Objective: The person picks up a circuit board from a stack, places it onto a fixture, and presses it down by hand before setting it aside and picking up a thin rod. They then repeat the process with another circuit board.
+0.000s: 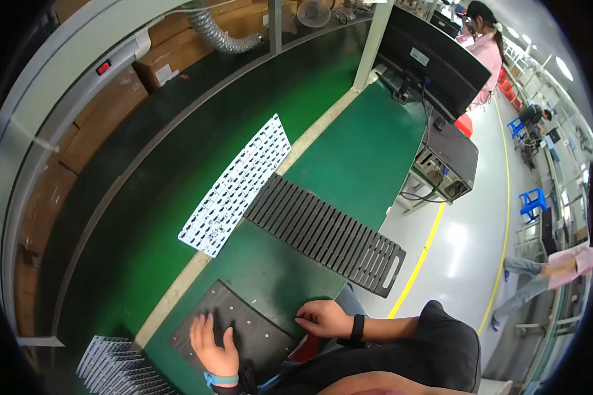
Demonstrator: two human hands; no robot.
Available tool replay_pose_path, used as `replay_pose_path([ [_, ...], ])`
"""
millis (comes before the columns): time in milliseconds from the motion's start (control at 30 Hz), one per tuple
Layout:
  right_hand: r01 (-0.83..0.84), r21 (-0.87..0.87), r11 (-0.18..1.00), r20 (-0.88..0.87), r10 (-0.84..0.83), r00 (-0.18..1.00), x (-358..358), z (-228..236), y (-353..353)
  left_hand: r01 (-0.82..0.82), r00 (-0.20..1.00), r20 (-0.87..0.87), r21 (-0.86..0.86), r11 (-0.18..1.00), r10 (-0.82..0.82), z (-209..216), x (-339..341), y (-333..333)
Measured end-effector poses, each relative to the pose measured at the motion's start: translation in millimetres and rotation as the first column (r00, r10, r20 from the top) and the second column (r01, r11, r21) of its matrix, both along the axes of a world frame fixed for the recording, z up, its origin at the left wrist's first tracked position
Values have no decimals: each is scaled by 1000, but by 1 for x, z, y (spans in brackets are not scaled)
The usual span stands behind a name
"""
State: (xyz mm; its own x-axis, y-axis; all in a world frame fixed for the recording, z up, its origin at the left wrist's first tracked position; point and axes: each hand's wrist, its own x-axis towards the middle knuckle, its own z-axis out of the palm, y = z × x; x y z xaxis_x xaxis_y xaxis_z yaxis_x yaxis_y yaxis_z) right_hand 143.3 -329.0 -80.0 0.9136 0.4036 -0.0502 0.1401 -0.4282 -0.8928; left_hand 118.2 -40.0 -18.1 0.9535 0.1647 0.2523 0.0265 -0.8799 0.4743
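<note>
Black plate [265,324] on a green worktop [277,266].
Left hand [215,347]: grip apart, over the plate. Right hand [328,319]: curled nearby, grip closure cannot be told. White circuit-board panel [240,184]: beyond, beside the slotted rack [323,234].

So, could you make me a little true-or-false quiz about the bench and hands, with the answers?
1. The left hand is over the dark flat plate. True.
2. The right hand is holding the large white panel. False: the large white panel lies away from both hands.
3. The black slotted rack lies across the green bench. True.
4. The teal band is on the right wrist. False: the teal band is on the left wrist; the right wears a black one.
5. More white panels are grouped at the picture's lower left. True.
</note>
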Motion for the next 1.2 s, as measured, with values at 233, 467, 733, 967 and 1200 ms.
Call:
replay_pose_path([
  [233,81,62,995,177,-90,980,-19,-10,5,-15,991,128,-183,983,39,16,-62,-3],
  [467,206,96,974,168,-220,961,-35,-23,14,-23,942,320,-243,970,103,31,-157,0],
  [733,5,99,995,16,-7,1000,-49,-1,16,-582,701,401,-156,798,590,7,-354,61],
  [967,-420,412,809,-197,529,826,-156,85,172,-700,252,507,-492,517,824,12,-472,235],
  [1200,-654,250,714,127,645,753,-229,54,293,-606,416,232,-650,459,879,-50,-475,390],
])
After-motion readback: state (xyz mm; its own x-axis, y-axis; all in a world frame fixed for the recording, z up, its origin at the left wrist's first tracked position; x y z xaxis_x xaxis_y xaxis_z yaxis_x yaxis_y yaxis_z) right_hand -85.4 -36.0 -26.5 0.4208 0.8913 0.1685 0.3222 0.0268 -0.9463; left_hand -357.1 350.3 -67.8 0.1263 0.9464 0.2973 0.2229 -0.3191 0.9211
